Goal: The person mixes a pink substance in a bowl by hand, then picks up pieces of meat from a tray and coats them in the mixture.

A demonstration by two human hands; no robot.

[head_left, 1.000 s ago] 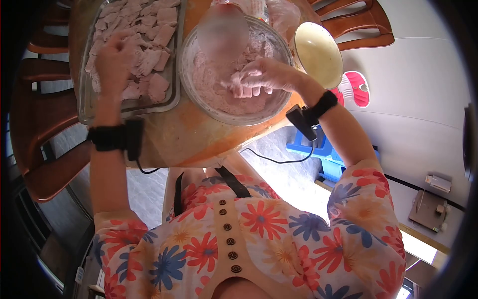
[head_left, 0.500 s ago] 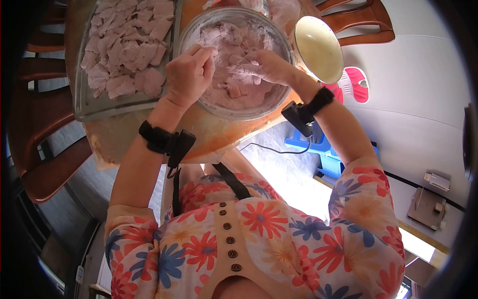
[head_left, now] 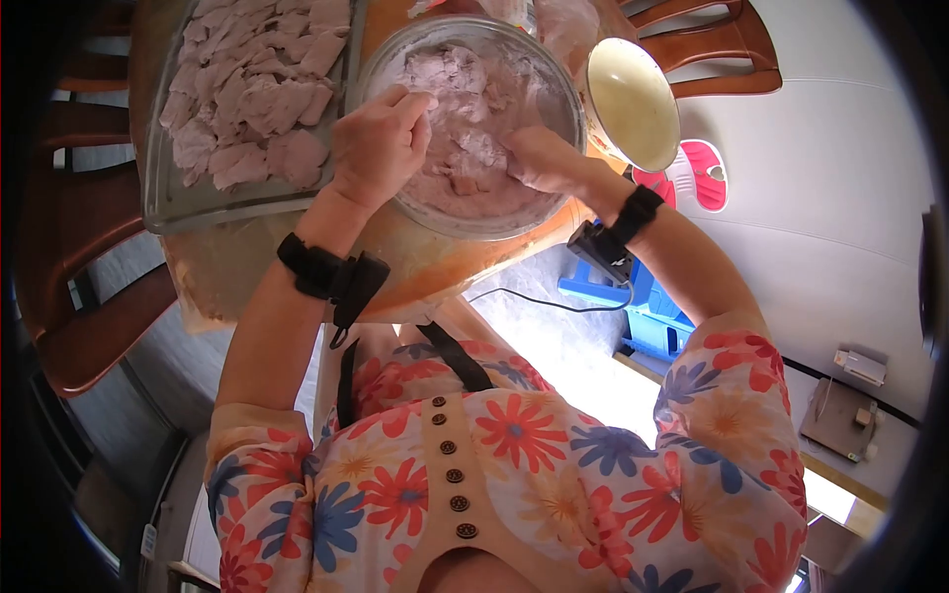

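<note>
A round metal bowl [head_left: 473, 229] on the table holds pinkish floured pieces [head_left: 460, 148]. Over its left rim is my left hand [head_left: 386, 138], its fingers curled and pressed together; whatever they grip is hidden. My right hand [head_left: 549, 158] reaches into the right side of the bowl, its fingers bent down among the floured pieces and partly hidden. To the left, a glass tray [head_left: 237, 210] bears a layer of similar coated pieces [head_left: 257, 89].
An empty cream-coloured basin [head_left: 633, 104] stands tilted right of the bowl. Plastic bags [head_left: 565, 25] lie behind it. Wooden chairs [head_left: 94, 217] flank the table at left, another [head_left: 712, 44] at upper right. Below right are a blue stool [head_left: 643, 296] and a cable [head_left: 554, 304].
My right hand has turned and lowered into the floured pieces, its fingers now bent down rather than spread. My left hand has barely moved.
</note>
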